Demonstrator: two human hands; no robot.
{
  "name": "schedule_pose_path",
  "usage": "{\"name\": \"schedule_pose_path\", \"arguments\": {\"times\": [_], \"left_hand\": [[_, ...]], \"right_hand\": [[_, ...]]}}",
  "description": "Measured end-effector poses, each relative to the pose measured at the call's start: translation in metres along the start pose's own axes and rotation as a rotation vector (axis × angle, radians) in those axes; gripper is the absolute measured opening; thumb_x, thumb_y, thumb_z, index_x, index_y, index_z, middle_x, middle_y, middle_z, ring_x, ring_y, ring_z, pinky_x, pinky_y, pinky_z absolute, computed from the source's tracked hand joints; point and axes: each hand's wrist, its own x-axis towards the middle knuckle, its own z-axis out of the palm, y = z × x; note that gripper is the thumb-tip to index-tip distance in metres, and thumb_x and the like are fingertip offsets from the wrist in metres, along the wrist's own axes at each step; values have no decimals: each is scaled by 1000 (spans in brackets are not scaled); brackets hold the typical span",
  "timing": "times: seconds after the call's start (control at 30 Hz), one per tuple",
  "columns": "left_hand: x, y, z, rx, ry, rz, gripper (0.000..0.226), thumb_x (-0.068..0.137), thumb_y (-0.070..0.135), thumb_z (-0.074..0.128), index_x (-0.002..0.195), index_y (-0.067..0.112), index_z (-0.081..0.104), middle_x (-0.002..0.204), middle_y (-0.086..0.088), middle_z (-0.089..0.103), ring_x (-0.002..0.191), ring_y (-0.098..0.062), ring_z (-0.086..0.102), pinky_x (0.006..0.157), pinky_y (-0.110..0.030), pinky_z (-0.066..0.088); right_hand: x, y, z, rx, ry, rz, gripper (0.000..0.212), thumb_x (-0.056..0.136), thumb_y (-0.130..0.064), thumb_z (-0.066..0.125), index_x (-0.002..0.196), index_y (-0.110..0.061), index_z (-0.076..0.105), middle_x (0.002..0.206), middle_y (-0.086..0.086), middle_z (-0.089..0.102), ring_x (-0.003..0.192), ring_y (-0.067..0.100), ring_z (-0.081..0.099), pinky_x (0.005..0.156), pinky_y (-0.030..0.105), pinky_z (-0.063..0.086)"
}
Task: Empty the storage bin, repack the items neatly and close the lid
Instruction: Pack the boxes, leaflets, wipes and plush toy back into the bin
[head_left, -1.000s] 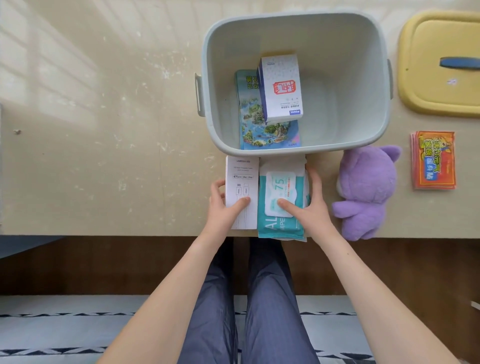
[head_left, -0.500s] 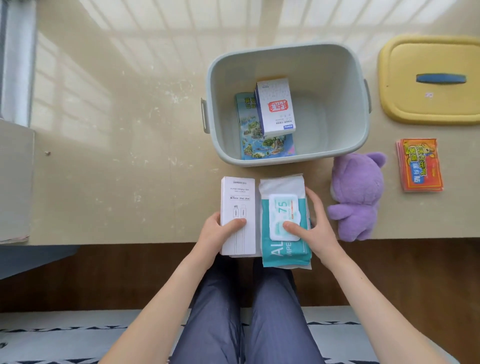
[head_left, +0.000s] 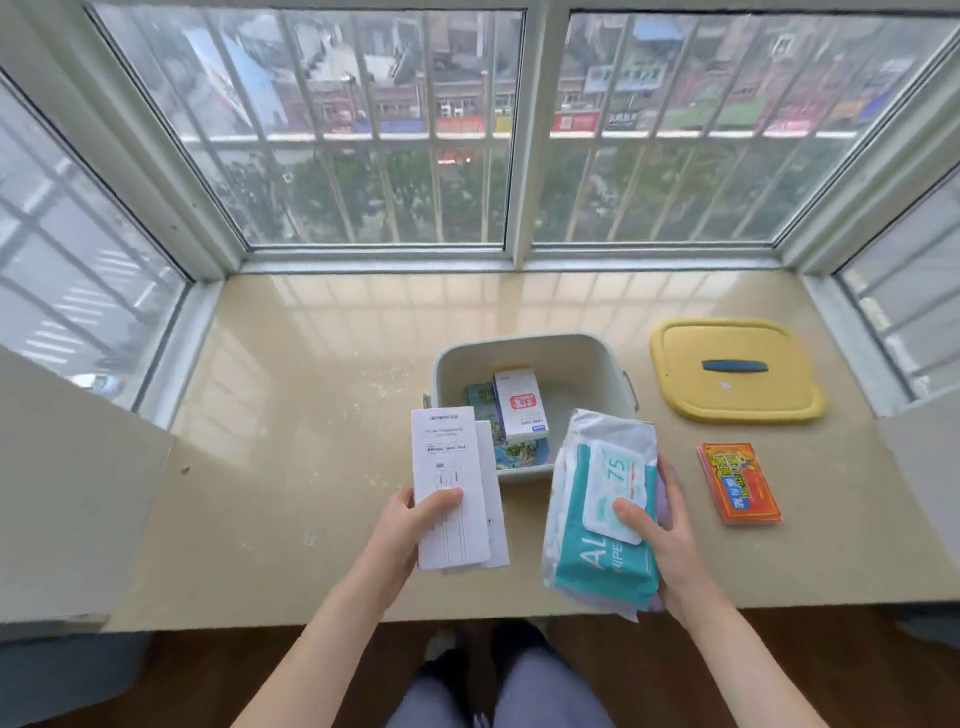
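1. Hands are both occupied: the left hand (head_left: 415, 525) grips two slim white cardboard boxes (head_left: 449, 483), with the thumb curled across the front one and the fingers behind.
2. The right hand (head_left: 670, 540) grips a teal-and-white soft pack of wet wipes (head_left: 587, 519), its thumb pressed on the white flip label. The pack is tilted.
3. The pale grey-green plastic storage bin (head_left: 571, 364) stands open on the glossy beige sill (head_left: 311, 415), beyond the hands and between them. From here the boxes overlap its left wall and the pack overlaps its near right corner.
4. Inside the bin, a small white carton with a red stamp (head_left: 519, 405) rests on a colourful picture book (head_left: 519, 452).
5. The yellow plastic lid with a dark blue handle (head_left: 727, 400) lies flat on the sill, right of the bin and apart from it, away from both hands.
6. An orange-red printed packet (head_left: 737, 483) lies nearer, just right of the right hand.
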Motion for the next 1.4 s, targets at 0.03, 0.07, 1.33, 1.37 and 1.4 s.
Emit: {"name": "schedule_pose_path", "arguments": {"times": [0.03, 0.07, 1.33, 1.37, 1.4], "left_hand": [[0, 10, 4, -6, -9, 22, 60, 64, 34, 75, 117, 9, 60, 105, -10, 74, 92, -29, 72, 70, -37, 58], [1, 19, 9, -14, -12, 41, 59, 64, 33, 75, 117, 10, 61, 105, -10, 74, 92, -29, 72, 68, -36, 58], [226, 13, 58, -198, 110, -88, 61, 68, 25, 74, 125, 8, 57, 113, -10, 71, 100, -29, 69, 80, -45, 57], [228, 11, 57, -201, 108, -94, 61, 68, 25, 74, 125, 9, 57, 113, -10, 71, 100, -29, 69, 80, -45, 58], [231, 10, 57, -201, 108, -100, 61, 68, 25, 74, 125, 9, 57, 113, -9, 71, 100, -29, 69, 79, -45, 58]], "right_hand": [[5, -11, 0, -5, 8, -38, 70, 84, -5, 67, 138, -40, 40, 124, 3, 64, 102, 25, 70, 70, 40, 60], [11, -22, 0, -15, 15, -74, 72, 85, -4, 68, 141, -38, 39, 125, 5, 64, 102, 26, 70, 71, 42, 60], [259, 15, 25, -1414, 268, -151, 84, 85, -43, 58, 150, -52, 4, 112, 15, 45, 94, 32, 42, 93, 41, 36], [263, 18, 26, -1428, 270, -139, 84, 86, -43, 58, 150, -51, 4, 112, 15, 45, 92, 30, 41, 91, 41, 36], [267, 21, 27, -1433, 271, -124, 84, 86, -43, 58, 150, -51, 4, 111, 15, 45, 90, 29, 40, 90, 41, 37]]}}
